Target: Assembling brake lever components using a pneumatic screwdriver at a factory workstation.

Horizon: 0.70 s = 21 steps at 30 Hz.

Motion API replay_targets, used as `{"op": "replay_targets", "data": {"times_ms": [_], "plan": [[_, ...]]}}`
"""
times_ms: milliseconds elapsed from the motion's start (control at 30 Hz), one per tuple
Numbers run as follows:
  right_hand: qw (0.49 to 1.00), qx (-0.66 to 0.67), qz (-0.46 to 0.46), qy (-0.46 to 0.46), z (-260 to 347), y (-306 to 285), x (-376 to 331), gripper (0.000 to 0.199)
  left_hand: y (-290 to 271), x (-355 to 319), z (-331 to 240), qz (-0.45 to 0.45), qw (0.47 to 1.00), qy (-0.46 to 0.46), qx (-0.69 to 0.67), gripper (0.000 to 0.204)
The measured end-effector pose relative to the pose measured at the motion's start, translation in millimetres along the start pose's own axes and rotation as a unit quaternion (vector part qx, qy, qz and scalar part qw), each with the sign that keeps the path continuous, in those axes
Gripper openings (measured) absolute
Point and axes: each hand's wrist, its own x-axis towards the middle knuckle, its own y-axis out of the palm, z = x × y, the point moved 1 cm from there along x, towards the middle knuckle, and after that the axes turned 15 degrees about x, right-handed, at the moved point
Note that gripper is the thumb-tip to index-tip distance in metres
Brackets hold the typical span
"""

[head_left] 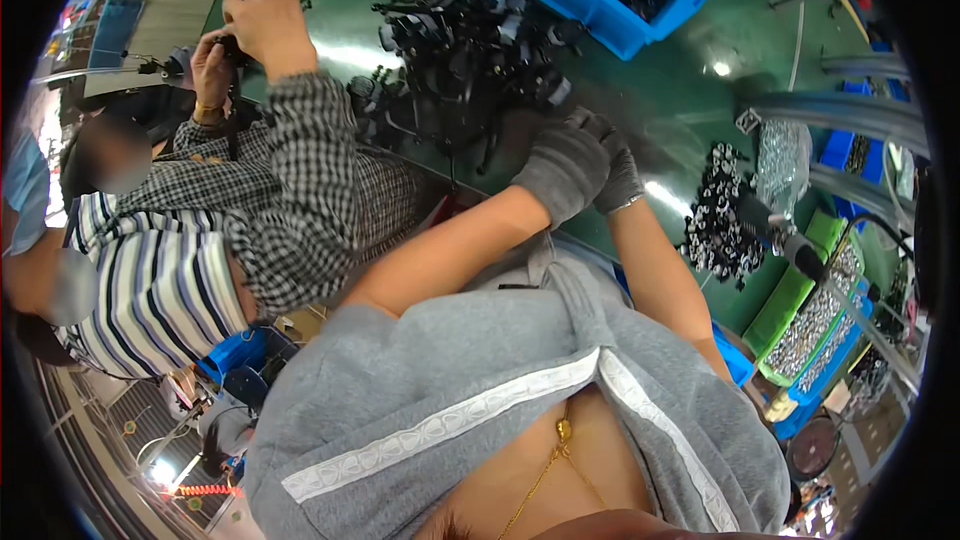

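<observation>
1. The person's left hand [563, 168] in a grey knit glove is curled shut, touching the right hand [620, 180].
2. Whether that grip holds anything cannot be told.
3. A tangled pile of black plastic parts [470, 60] lies just beyond the grip on the shiny green counter [690, 100].

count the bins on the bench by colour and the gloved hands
blue bins at the top: 1
green bins at the right: 1
grey-gloved hands, left and right: 2
total: 4
</observation>
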Motion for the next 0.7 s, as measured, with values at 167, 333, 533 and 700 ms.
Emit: {"op": "replay_targets", "data": {"times_ms": [167,333,533,700], "plan": [[0.893,-0.389,-0.17,-0.15,-25.4,13.9,105.2,0.02,-10.1,-55.9,54.2,-0.265,0.938,-0.134,-0.177,0.034],[0.841,-0.489,-0.154,-0.171,-85.5,2.6,275.4,0.031,31.0,-112.3,94.8,-0.241,0.852,-0.288,-0.365,0.033],[0.696,-0.635,-0.138,-0.305,-83.5,15.7,254.6,0.028,22.7,-103.3,109.9,-0.16,0.847,-0.255,-0.437,0.025],[0.793,-0.511,-0.149,-0.296,-82.0,1.9,101.2,0.023,42.6,-107.9,102.6,-0.083,0.818,-0.261,-0.506,0.025]]}}
